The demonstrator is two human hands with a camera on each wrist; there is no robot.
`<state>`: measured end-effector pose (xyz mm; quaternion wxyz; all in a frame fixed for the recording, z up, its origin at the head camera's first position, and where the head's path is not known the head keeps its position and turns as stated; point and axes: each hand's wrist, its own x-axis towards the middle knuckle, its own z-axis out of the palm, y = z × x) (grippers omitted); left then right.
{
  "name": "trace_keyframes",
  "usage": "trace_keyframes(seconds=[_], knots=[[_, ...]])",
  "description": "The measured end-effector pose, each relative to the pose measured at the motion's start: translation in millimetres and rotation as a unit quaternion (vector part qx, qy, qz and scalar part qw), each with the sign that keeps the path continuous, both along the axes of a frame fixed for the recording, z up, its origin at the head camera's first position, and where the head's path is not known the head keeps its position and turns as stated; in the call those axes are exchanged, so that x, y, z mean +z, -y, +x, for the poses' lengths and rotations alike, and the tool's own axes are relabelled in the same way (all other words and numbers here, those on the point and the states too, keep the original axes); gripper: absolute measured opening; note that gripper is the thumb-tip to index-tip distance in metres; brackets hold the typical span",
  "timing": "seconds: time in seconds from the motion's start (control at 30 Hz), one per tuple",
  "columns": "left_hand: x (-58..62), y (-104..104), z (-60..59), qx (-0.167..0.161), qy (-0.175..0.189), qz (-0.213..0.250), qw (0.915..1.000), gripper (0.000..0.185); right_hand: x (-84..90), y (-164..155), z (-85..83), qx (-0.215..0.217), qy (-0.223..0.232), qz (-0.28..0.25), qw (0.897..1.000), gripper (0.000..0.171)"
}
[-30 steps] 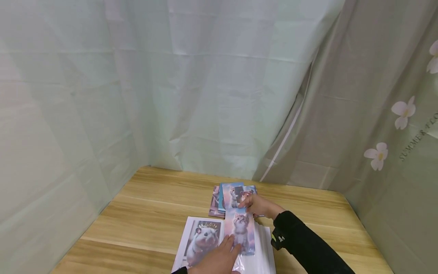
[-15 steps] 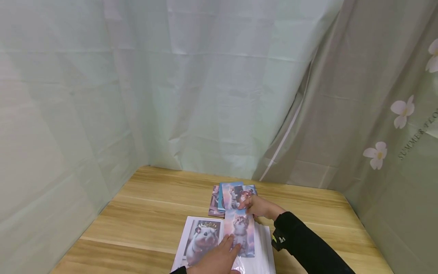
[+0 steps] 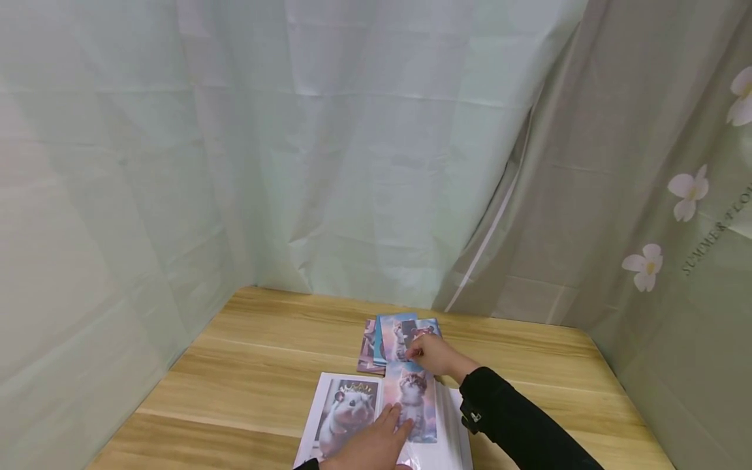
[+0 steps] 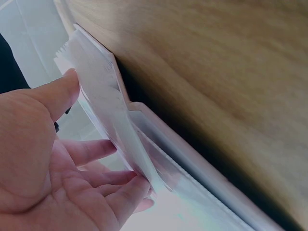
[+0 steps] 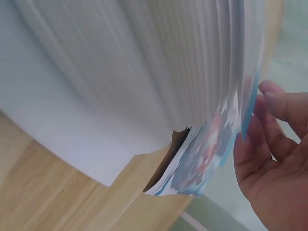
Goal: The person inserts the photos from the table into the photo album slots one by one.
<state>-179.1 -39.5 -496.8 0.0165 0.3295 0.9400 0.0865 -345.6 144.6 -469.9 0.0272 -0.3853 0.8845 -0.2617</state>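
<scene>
An open photo album (image 3: 450,418) lies at the table's front, a white hamster picture (image 3: 348,412) in its left page. Over the right page lies a kitten picture card (image 3: 412,391), partly under a clear sleeve. My left hand (image 3: 376,440) rests on the album, fingers spread over the lower left of that card; in the left wrist view, my left hand's fingers (image 4: 130,180) lie against a clear sleeve. At the card's upper edge my right hand (image 3: 437,356) pinches it; in the right wrist view, my right hand (image 5: 272,139) has thumb and fingers at a blue-edged card.
Behind the album, a small pile of picture cards (image 3: 370,346) overlaps on the wooden table (image 3: 247,365). Bare wood lies at both sides. A pale curtain (image 3: 364,163) hangs along the back, with a flowered curtain (image 3: 646,267) to the right.
The kitten card has slid slightly toward me, down the right page. My right hand has shifted a little left, its fingers more bunched at the card's top. My left hand stays put.
</scene>
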Motion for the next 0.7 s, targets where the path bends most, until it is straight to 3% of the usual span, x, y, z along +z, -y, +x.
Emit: trace_keyframes(seconds=[0.3,0.47,0.7], knots=[[1.2,1,-0.1,0.001,0.003,0.004,1.0,0.072,-3.2,8,0.4,0.03,-0.033,0.005,0.999,0.017],[1.3,2,0.6,0.006,0.009,0.006,0.9999,0.08,-3.6,11,-0.4,0.037,-0.028,0.008,0.999,0.018],[0.6,2,1.0,0.009,0.008,0.011,0.9999,0.079,-2.4,13,2.4,0.011,0.003,0.024,1.0,0.019]])
